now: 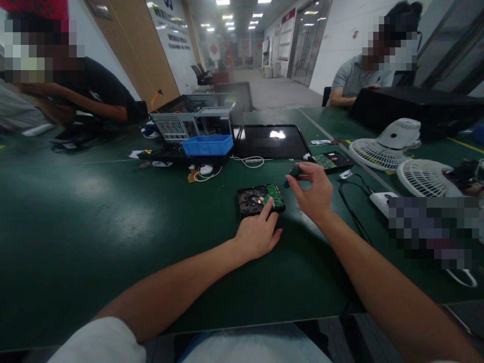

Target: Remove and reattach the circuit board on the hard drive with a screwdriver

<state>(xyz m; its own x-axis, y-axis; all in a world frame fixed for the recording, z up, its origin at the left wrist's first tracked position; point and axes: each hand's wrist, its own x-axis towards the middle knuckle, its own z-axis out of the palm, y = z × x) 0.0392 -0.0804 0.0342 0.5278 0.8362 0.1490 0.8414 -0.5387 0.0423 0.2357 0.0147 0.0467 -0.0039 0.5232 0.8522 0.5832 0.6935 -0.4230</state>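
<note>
A hard drive (250,199) lies on the green table with its green circuit board (275,195) facing up. My left hand (260,233) rests at its near edge, index finger stretched onto the board and thumb held apart; it grips nothing. To the right of the drive, slightly above the table, my right hand (314,191) is closed in a pinch. Between its thumb and fingers is a short dark green handle, apparently a screwdriver (292,176); I cannot make out its blade. A second hard drive (331,161) lies beyond my right hand.
Beyond the drive stand an open computer case (192,123), a blue bin (207,145) and a black glossy panel (273,141). White fans (378,152), a black cable (351,206) and a power strip (381,201) lie right. Two people sit across the table.
</note>
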